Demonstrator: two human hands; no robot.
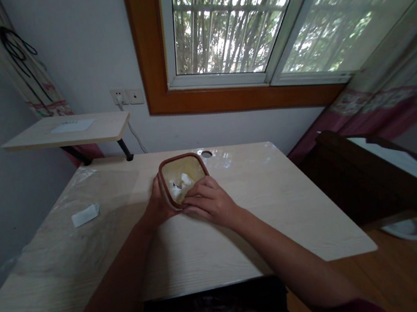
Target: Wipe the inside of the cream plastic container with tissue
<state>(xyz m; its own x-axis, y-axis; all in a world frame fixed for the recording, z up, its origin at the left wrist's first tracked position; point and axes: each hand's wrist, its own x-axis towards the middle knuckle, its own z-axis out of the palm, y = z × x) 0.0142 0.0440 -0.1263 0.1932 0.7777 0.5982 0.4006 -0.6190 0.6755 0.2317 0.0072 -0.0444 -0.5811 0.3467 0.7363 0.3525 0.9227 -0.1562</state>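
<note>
A small square-cornered bin (181, 163) with a reddish-brown rim and a pale yellowish inside is held over the middle of the table, its mouth tilted towards me. Crumpled white scraps (181, 184) lie inside it. Around its left side wraps my left hand (159, 207), its fingers mostly hidden behind the wall. My right hand (211, 202) grips the near right rim, with the fingers bent over the edge towards the inside. Whether the right fingertips touch the scraps, I cannot tell.
On the left of the pale wooden table (283, 218) lies a small white packet (85, 215) upon clear plastic film (60, 250). A raised shelf (68, 130) with a paper stands at the back left. Near the back edge is a round cable hole (206, 154).
</note>
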